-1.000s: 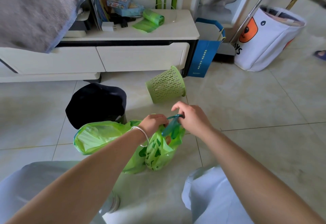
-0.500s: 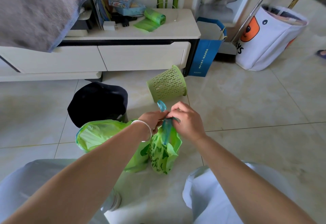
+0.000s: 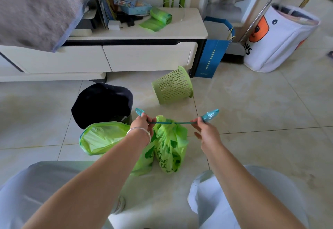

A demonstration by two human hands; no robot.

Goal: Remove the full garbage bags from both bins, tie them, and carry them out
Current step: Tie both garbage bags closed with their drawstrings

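Head view: I'm mid-tie on the small bag (image 3: 170,146). Left hand (image 3: 142,123) pinches one drawstring end, right hand (image 3: 204,129) pinches the other with its remaining fingers loosely spread; the drawstring (image 3: 169,122) runs taut and level between them across the bag's gathered neck. Bag stands on the floor between my knees, just in front of me. Second bag (image 3: 100,138) lies touching it on the left, mouth open, not tied.

My read: the knot on bag one is being cinched. Next move needs a firm outward pull, possibly a second throw, then the same on the open bag, then carry both out.

Materials: thin, glossy, crinkly green film with a darker green print; the drawstring is teal plastic stretched to a thin cord, its ends bunched into crumpled tabs. It looks stretchy, so I'd expect it to snap if yanked. Green bin (image 3: 173,85) is rigid slotted plastic, tipped on its side, well apart from the bags. Dark bin (image 3: 101,102) sits upright just behind the open bag.
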